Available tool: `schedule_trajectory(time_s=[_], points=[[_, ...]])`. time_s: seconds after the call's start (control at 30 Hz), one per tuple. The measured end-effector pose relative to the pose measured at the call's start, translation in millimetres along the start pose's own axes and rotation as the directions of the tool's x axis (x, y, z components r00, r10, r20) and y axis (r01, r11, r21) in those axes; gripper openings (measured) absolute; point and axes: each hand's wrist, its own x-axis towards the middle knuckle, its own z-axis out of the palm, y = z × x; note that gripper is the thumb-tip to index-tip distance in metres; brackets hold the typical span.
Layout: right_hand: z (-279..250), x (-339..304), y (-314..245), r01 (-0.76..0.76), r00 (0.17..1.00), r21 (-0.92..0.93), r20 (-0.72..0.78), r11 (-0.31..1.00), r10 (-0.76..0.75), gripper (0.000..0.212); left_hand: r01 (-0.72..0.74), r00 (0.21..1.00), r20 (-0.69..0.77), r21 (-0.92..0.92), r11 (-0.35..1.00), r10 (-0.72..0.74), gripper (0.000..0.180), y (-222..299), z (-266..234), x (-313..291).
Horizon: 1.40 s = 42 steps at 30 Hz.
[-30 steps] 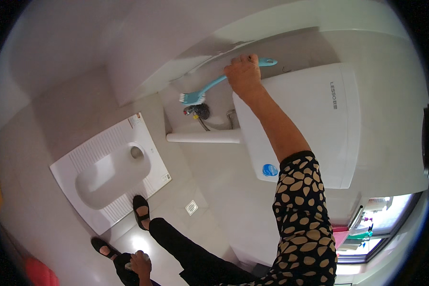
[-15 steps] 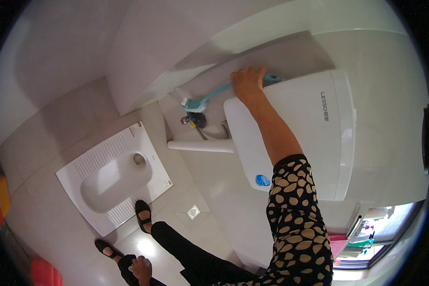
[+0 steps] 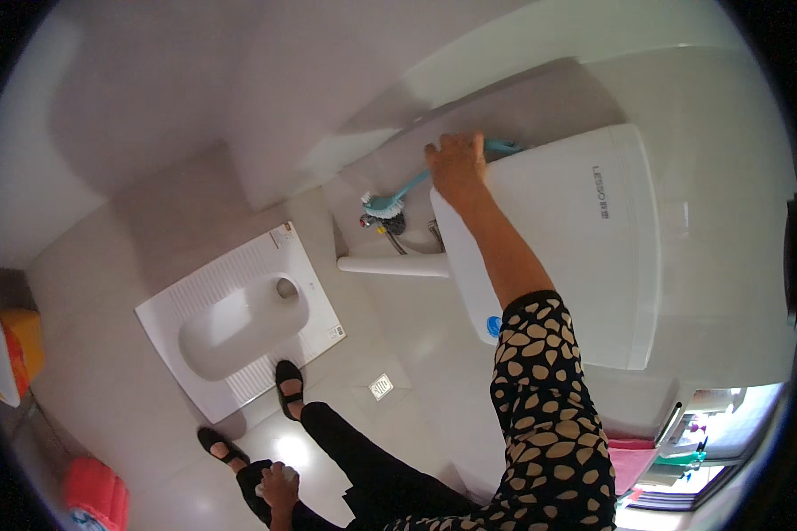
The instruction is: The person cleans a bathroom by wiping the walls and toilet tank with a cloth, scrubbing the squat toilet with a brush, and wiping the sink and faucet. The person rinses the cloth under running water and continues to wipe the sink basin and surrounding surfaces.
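My right hand (image 3: 458, 168) reaches up along the side of a white toilet cistern (image 3: 567, 230), its fingers closed round the handle of a light-blue toilet brush (image 3: 406, 189). The white-bristled brush head points left, beside a valve and hose on the wall. The handle's other end shows past my fingers, by the cistern's far edge. Low in the view, in front of my dark trousers, my left hand (image 3: 280, 487) is closed, with a bit of something pale at its fingers that I cannot make out.
A white squat toilet (image 3: 239, 319) is set in the floor at left. A white pipe (image 3: 394, 265) runs from the cistern. There is a floor drain (image 3: 381, 387) near my foot. A red object (image 3: 97, 493) and a yellow-orange one (image 3: 27, 345) stand at far left. Pink cloth (image 3: 630, 462) hangs at lower right.
The view has shifted, so the squat toilet and floor sit further right. My right hand stays on the brush, whose head shows slightly lower and nearer the hand.
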Motion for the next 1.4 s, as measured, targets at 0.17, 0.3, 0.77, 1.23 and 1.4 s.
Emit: schedule_trajectory(time_s=[0.17, 0.3, 0.77, 1.23, 1.4], points=[[-4, -80, -76, 0.262, 0.965, 0.430, -0.132, 0.864, -0.227, 0.027, 0.091, 0.993, -0.021, -0.459, 0.884, -0.113, 0.041, 21, -46, -18], [-43, -208, -175, 0.383, 0.854, 0.751, -0.065, 0.538, -0.517, 0.044, 0.014, 0.988, -0.035, -0.948, 0.317, -0.148, 0.044, -1, -20, -7], [-230, -436, -248, -0.113, 0.987, 0.871, 0.041, -0.478, -0.158, 0.081, 0.223, 0.933, 0.172, -0.965, -0.135, 0.317, 0.046, 92, -261, -119], [-135, -458, 124, -0.110, 0.497, 0.994, 0.067, -0.014, 0.865, 0.064, 0.101, 0.963, 0.188, -0.915, 0.390, 0.191, 0.040, 159, -300, -159], [-76, -432, 182, -0.554, 0.564, 0.791, 0.127, 0.260, 0.816, 0.065, -0.116, 0.951, 0.046, -0.865, 0.488, 0.307, 0.044, 282, -292, -149]])
